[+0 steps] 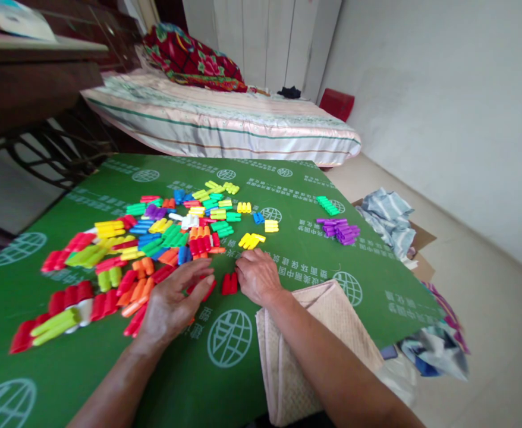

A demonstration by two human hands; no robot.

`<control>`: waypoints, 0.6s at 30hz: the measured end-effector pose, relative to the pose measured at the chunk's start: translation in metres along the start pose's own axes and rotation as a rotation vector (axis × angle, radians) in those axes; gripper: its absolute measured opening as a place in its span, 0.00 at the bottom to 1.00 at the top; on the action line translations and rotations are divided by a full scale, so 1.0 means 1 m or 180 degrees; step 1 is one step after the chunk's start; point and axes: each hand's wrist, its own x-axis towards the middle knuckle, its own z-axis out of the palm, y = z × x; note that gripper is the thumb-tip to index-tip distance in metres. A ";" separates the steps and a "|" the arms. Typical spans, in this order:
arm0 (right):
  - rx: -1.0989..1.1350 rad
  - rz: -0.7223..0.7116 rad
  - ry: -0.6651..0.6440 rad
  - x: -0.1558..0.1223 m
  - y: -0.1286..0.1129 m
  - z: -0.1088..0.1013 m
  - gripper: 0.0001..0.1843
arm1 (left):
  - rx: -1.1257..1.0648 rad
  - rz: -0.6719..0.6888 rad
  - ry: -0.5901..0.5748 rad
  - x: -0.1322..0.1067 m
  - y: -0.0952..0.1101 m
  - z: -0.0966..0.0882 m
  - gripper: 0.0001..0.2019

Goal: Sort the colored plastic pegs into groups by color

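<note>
Left of the red ribbed plastic block [229, 283], the left hand [172, 302] curves half-open; right of it, the right hand [260, 277] curls, both holds unclear. Picking seems underway, calling for a neat pinch.

From here I make out glossy plastic pieces [176, 236], a smooth desk [163, 380], rough-looking matt cloth [332, 315], a satiny bedspread [270, 134].

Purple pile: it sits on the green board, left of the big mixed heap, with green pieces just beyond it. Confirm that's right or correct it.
Left is wrong: the head view shows the purple pile right of the big mixed heap. It does sit on the green board, with green pieces just beyond it.
</note>
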 end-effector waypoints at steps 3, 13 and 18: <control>0.0018 0.0012 0.0033 0.001 0.001 0.000 0.10 | -0.0026 -0.0075 0.0022 -0.001 0.005 0.001 0.24; 0.0073 0.0140 -0.0030 0.003 0.002 -0.003 0.10 | -0.0523 -0.0381 -0.0439 -0.010 0.088 -0.001 0.20; 0.0056 0.0088 -0.0159 0.003 0.003 0.000 0.11 | -0.0827 -0.0728 -0.0912 -0.046 0.136 -0.004 0.21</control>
